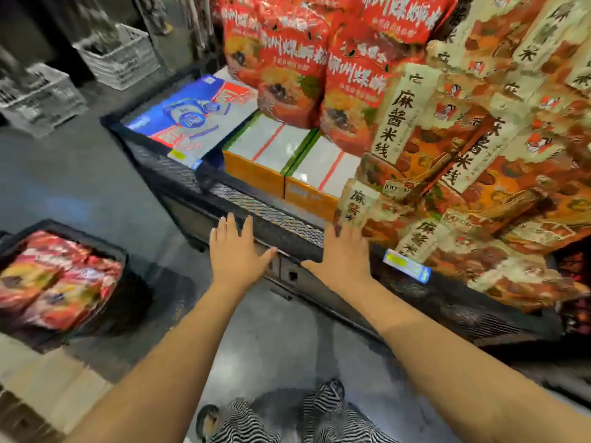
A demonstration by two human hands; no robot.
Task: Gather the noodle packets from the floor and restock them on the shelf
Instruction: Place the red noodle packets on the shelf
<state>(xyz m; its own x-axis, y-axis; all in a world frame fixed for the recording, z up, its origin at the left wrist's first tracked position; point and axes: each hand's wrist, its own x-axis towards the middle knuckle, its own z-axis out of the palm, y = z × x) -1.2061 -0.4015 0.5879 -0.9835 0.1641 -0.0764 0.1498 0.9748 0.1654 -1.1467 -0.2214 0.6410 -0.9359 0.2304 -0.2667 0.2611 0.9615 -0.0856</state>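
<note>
Red noodle packets [57, 279] lie in a black crate [105, 247] on the floor at the lower left. The black mesh shelf [268, 212] runs across the middle, stacked with red noodle packets [297, 75] and orange-and-cream noodle packets [463, 148]. My left hand [236, 251] is stretched out flat in front of the shelf's front edge, fingers straight, holding nothing. My right hand [345, 254] is likewise flat with straight fingers, its fingertips at the lowest orange-and-cream packet [355, 203]. I cannot tell whether it touches the packet.
Orange-and-white boxes [287, 155] and a blue-and-white pack [192, 116] sit on the shelf to the left of the packets. Grey plastic crates [118, 55] stand at the back left. A cardboard box [48, 385] is at the bottom left. My striped shoes [287, 417] stand on the grey floor.
</note>
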